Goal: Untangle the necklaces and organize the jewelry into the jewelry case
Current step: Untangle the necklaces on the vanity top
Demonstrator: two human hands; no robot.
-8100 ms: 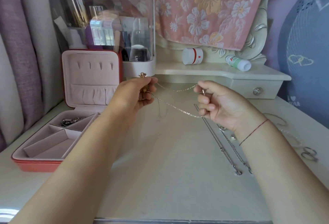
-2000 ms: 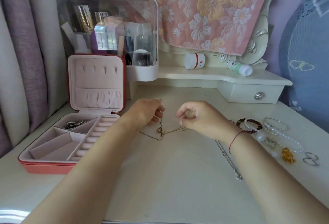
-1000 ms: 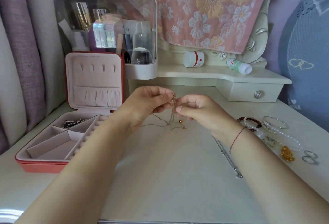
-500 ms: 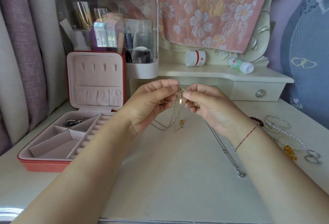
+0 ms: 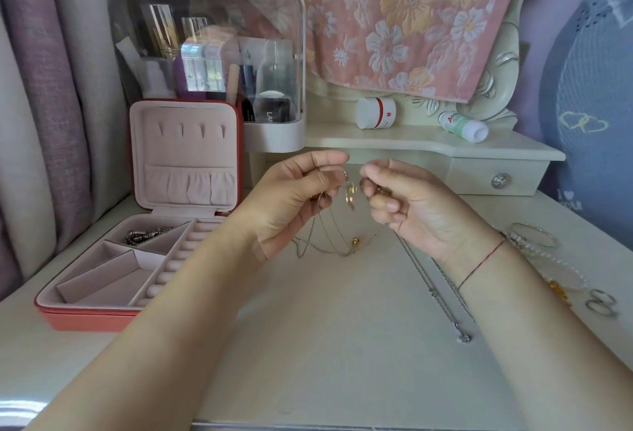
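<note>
My left hand [image 5: 291,197] and right hand [image 5: 407,204] each pinch the gold necklace [image 5: 342,245], its loops hanging above the tabletop [image 5: 342,345]

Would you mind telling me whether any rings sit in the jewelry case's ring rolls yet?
No, the ring rolls are bare; two silver rings lie on the table.

Thin, shiny gold-tone metal: necklace [image 5: 356,242]. Matt pink lining, possibly velvet: jewelry case [image 5: 102,280]. Clear glossy plastic: organizer [image 5: 212,2].
</note>
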